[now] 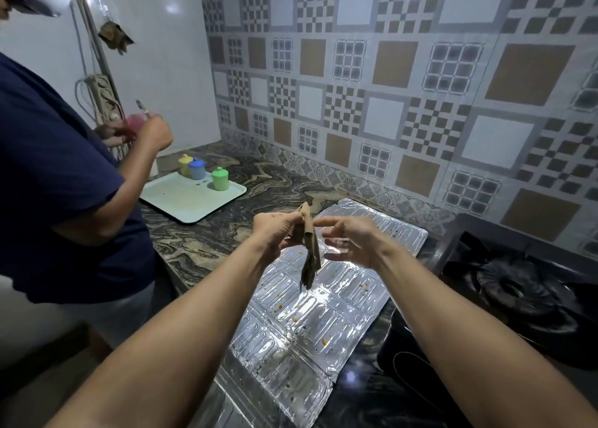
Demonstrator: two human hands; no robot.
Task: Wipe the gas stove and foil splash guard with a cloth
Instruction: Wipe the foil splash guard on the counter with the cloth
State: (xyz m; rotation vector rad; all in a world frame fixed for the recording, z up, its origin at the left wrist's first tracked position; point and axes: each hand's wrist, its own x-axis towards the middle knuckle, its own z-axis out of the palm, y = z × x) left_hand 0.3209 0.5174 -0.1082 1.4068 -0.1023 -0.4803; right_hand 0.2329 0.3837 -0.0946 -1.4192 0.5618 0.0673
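A brownish cloth (310, 249) hangs bunched from my left hand (275, 233), which grips its upper part above the counter. My right hand (349, 241) hovers just right of the cloth with fingers spread, its index finger reaching toward the cloth's top. Below both hands the silver foil splash guard (301, 324) lies flat on the counter, dotted with orange crumbs. The black gas stove (514, 291) sits to the right, one round burner showing.
A person in a dark blue shirt (64, 181) stands at the left, holding a pink cup. A pale tray (181, 201) with yellow, blue and green lidded cups rests on the marbled counter (207, 233). Patterned tiles cover the back wall.
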